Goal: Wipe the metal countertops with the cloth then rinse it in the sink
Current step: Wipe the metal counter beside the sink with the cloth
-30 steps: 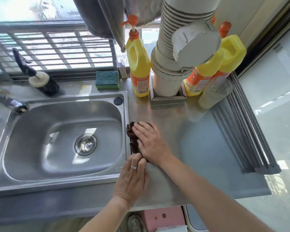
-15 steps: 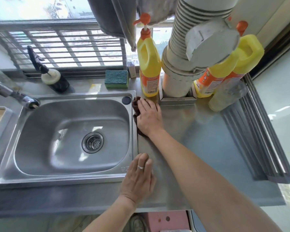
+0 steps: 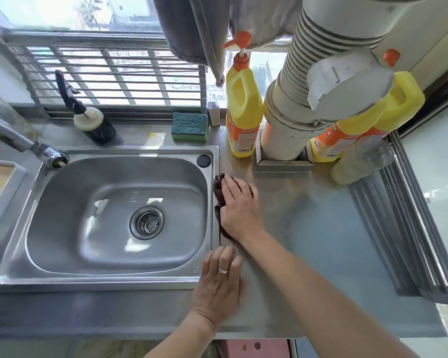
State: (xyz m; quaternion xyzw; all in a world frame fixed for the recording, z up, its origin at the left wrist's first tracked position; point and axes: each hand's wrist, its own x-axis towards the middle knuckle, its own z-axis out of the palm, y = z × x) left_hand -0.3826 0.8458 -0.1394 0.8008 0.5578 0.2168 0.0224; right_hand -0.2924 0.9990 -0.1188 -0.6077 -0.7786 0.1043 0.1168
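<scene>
Beside one sink (image 3: 109, 277), two hands press: right (image 3: 239, 208) on one cloth (image 3: 217, 192).

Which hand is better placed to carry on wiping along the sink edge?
The right hand: it lies flat on the brown cloth beside the sink rim. The left hand only rests on bare countertop, holding nothing.

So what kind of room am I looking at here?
Most likely a home kitchen: a stainless steel sink with a faucet, yellow detergent bottles and a scrubbing sponge by the barred window.
</scene>
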